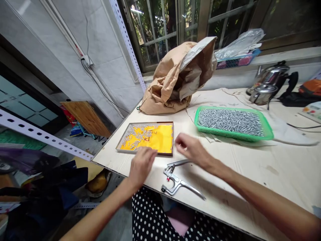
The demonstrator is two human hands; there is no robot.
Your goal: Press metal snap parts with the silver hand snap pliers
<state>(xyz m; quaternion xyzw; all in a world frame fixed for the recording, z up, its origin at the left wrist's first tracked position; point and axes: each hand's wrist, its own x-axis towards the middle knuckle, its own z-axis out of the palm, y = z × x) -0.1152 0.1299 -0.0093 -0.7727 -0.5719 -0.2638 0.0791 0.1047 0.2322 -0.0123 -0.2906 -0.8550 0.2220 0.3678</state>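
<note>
My left hand (141, 164) rests at the near edge of a shallow framed tray (160, 138) with a yellow lining, fingers curled and tips hidden. Small metal pieces (135, 134) lie scattered in the tray's left half. My right hand (191, 149) hovers just right of the tray with fingers curled, thumb and forefinger pinched together; whatever they hold is too small to see. Silver hand pliers (175, 180) lie on the table between my arms, near the front edge.
A green plastic basket (268, 134) full of small metal pieces stands to the right. A crumpled brown paper sack (175, 80) sits behind the tray. Metal kettles (268, 83) stand at the back right. The wooden table's (250, 167) front edge runs diagonally.
</note>
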